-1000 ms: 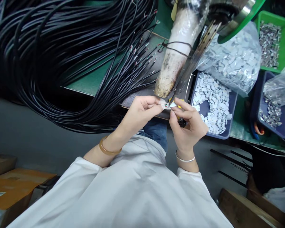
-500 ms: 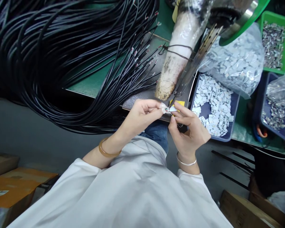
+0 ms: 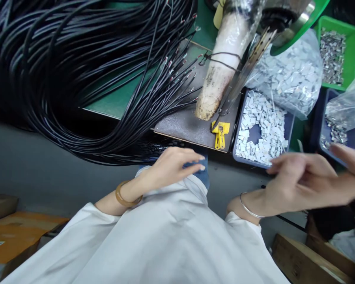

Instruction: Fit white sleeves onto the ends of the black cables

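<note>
My left hand [image 3: 173,167] is in front of the bench edge, thumb and fingers apart with nothing between them. Far to the right, my right hand [image 3: 301,183] is spread in front of the blue tray of white pieces [image 3: 238,152]; motion blurs it, and no object shows in it. A yellow tool [image 3: 221,136] lies on the dark plate [image 3: 185,128] between the hands. Above it points the tip of a white, plastic-wrapped nozzle [image 3: 217,79], beside a slotted metal bar [image 3: 254,57]. Black cables [image 3: 85,130] with stripped ends reach onto the plate from the left.
A clear bag of white pieces [image 3: 296,75] rests behind the blue tray. Farther right are a green tray [image 3: 350,59] and another blue tray [image 3: 328,152], both with small metal parts. Cardboard boxes [image 3: 298,260] stand on the floor at both sides.
My hands have parted. The left moved down and away from the plate, the right swung far right and opened. The small white connector and wire ends between them are no longer seen.
</note>
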A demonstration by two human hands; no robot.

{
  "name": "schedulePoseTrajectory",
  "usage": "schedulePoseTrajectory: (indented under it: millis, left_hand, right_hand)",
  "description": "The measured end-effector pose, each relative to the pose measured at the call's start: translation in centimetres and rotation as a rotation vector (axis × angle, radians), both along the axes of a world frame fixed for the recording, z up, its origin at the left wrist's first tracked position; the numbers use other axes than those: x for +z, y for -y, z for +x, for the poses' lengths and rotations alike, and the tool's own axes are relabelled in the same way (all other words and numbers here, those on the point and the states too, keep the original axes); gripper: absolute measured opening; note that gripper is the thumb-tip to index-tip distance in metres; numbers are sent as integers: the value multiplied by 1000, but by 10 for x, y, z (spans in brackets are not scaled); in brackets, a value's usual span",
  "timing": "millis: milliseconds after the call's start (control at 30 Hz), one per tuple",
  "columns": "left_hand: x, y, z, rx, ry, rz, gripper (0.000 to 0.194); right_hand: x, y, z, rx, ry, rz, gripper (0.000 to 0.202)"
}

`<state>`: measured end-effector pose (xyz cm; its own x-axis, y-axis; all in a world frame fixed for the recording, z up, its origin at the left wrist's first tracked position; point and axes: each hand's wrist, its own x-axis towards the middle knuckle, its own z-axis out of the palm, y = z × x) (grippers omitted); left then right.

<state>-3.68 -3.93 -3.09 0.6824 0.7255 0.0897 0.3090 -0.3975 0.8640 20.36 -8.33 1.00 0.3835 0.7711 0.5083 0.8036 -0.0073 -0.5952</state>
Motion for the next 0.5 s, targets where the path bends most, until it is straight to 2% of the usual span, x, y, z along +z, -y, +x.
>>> schedulePoseTrajectory:
  millis: [100, 167, 200, 267, 333, 400, 500]
  left_hand:
    - [-5, -13, -14, 410, 49, 349, 16]
    - [-9, -30, -24, 623, -73, 545, 17]
    - [-12, -39, -29, 682, -136, 577, 20]
    - [-18, -58, -37, 724, -160, 576, 22]
    - [-24, -75, -42, 760, -99, 522, 24]
    - [-27, -87, -47, 816, 17, 459, 24]
    - [-26, -93, -54, 938, 258, 325, 26]
  right_hand:
    - [0, -10, 12, -21, 73, -85, 10]
    - [-4, -23, 27, -30, 162, -201, 9]
    - [-7, -30, 35, -42, 226, -234, 9]
    - [-11, -47, 50, -68, 306, -294, 8]
    - [-13, -60, 59, -50, 350, -360, 10]
    - [-12, -68, 62, -23, 384, -417, 16]
    - [-9, -64, 58, 38, 387, -478, 17]
